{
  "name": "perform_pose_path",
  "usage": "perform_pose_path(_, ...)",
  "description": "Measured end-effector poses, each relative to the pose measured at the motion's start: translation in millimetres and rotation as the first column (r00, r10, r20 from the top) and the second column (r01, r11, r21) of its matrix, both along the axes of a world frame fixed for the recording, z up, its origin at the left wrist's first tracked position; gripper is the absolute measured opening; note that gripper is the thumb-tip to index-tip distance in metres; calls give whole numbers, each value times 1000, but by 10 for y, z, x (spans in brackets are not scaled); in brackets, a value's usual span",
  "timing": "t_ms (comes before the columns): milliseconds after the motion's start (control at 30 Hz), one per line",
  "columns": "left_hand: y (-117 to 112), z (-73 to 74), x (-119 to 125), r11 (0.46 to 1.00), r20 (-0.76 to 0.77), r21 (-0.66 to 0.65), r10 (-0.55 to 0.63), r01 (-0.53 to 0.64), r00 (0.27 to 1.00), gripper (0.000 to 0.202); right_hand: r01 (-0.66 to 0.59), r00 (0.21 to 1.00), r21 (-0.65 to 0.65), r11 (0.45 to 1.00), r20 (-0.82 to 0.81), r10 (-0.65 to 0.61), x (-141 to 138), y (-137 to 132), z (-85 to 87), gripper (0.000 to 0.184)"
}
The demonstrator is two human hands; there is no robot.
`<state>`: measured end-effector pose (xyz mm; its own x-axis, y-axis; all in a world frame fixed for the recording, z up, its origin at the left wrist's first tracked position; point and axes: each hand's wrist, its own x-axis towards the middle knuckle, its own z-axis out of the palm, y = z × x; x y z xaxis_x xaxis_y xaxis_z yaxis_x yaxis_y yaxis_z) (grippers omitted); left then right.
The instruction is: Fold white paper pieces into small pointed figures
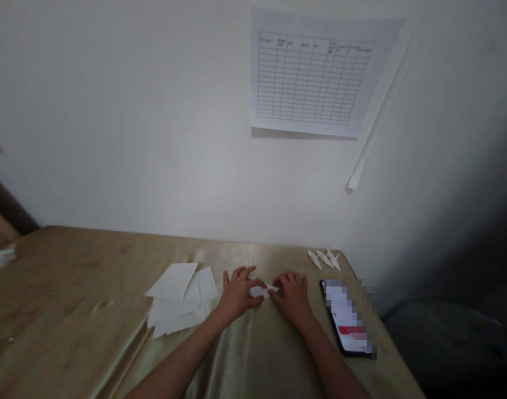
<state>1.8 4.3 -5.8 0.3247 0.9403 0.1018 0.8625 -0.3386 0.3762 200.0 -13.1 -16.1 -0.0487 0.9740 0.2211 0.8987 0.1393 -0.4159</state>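
Observation:
Between my two hands lies a small piece of folded white paper (259, 291), low over the table. My left hand (239, 289) pinches its left part with thumb and forefinger, the other fingers raised and spread. On the right side, my right hand (293, 292) has its thumb and forefinger closed on the paper's narrow end. My fingertips hide parts of the folds. To the left of my left hand is a loose pile of white paper sheets (181, 302). Several small folded paper figures (324, 259) lie in a row beyond my right hand.
A phone (347, 318) with its screen lit lies right of my right forearm, near the table's right edge. The table (91, 288) has a creased gold-brown cover and stands against a white wall (153, 138). A printed grid sheet (312, 77) hangs there.

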Motion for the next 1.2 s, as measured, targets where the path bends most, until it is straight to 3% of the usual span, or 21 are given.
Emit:
perform_pose_path(533,-7,0,-7,1000,12,-24,-17,17,1000,35,-25,994,-61,998,-111,18,303,125,-3,21)
perform_pose_path(967,-82,50,-3,997,21,40,-74,73,997,29,-18,1000,-4,1000,-24,18,220,96,61,14)
perform_pose_path(1200,-28,67,-71,997,-20,-7,-81,81,996,38,48,999,11,999,0,-48,150,64,73,12)
